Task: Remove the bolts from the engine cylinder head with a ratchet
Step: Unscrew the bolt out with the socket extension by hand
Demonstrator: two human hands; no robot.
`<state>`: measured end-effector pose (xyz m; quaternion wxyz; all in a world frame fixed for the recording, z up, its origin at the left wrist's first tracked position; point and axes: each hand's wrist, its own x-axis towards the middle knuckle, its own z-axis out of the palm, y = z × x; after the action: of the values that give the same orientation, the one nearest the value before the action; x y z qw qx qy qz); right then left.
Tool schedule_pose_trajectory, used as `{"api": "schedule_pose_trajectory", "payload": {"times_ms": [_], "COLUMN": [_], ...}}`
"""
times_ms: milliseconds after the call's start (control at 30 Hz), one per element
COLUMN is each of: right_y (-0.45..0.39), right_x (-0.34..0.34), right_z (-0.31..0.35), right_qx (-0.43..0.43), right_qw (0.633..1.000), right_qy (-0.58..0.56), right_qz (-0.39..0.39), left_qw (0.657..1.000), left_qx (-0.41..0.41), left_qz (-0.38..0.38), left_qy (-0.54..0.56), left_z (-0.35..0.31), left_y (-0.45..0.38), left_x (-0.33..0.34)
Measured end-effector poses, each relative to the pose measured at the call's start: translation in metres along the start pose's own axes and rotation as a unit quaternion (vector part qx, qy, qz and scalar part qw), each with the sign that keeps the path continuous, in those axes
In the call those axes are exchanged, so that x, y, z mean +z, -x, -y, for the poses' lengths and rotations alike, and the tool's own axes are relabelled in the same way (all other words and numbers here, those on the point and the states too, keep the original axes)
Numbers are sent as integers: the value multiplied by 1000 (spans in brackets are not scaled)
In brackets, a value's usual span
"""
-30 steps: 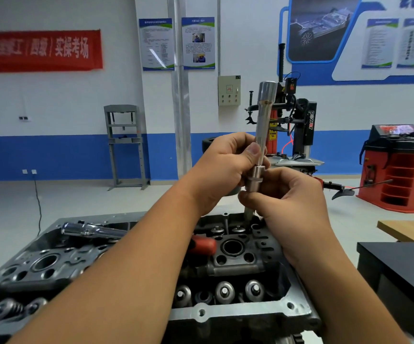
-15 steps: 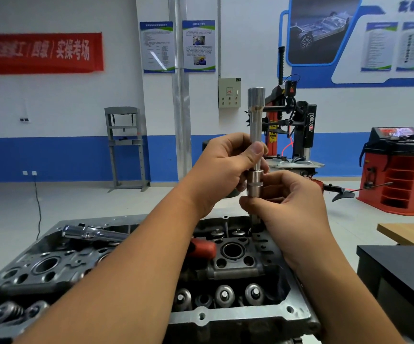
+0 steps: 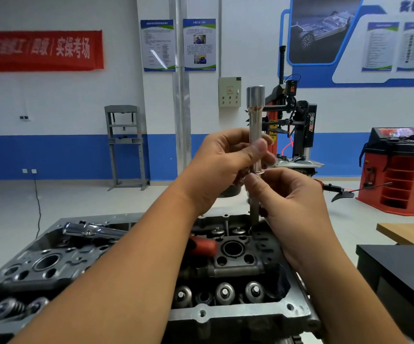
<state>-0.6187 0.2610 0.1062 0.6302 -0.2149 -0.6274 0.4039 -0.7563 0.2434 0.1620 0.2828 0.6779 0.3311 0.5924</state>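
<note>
Both hands meet above the far right part of the cylinder head (image 3: 228, 316), holding one upright metal piece between them. The left hand (image 3: 223, 165) grips the long socket (image 3: 256, 125) around its lower shaft, thumb pressed on the front, other fingers curled behind; the socket's wider top end sticks up well above the hand. The right hand (image 3: 290, 197) sits just below, thumb & fingertips pinching the bolt (image 3: 254, 217) right under the socket's bottom rim. The bolt shank runs straight down from the fingers to a hole near the head's far right edge; can't tell if the tip is still inside the hole or just above it.

The ratchet (image 3: 89, 230) lies on the far left part of the head, shiny handle pointing right, partly hidden by the left forearm. A red tool handle (image 3: 204, 247) shows just past that forearm, next to a round bore in the casting. Valve springs sit in a row along the near side.

Bkgd: a tire changer (image 3: 297, 130) behind the hands, a red machine (image 3: 399, 170) at right, a gray press frame (image 3: 126, 145) by the wall, a red banner (image 3: 39, 50) at upper left, a dark table (image 3: 399, 266) at right.
</note>
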Motion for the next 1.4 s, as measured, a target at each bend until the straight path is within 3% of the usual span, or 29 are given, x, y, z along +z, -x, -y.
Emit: {"api": "schedule_pose_trajectory", "payload": {"times_ms": [167,367,533,800,967,1233,1400], "right_y": [-1,1,-2,-1,-1,1,-1], "right_x": [0,-1,0,-1,-1,0,0], "right_z": [2,1,-2,0,1,1,0], "right_qx": [21,8,6,2,11,7,9], "right_qw": [999,1000,1000,1000,1000,1000,1000], "right_qy": [-1,-9,13,-6,-3,-13,-18], "right_qz": [35,3,6,11,10,13,24], "left_qw": [1000,998,1000,998,1000,999,998], "left_qx": [-9,31,-11,25,-4,35,17], "left_qz": [10,-48,9,-54,14,-28,29], "left_qy": [16,-13,19,-12,9,27,52], "left_z": [-1,-1,-1,-2,-2,-3,-3], "left_y": [1,-1,-1,0,-1,0,1], "left_x": [-1,-3,-1,-1,-1,-1,1]}}
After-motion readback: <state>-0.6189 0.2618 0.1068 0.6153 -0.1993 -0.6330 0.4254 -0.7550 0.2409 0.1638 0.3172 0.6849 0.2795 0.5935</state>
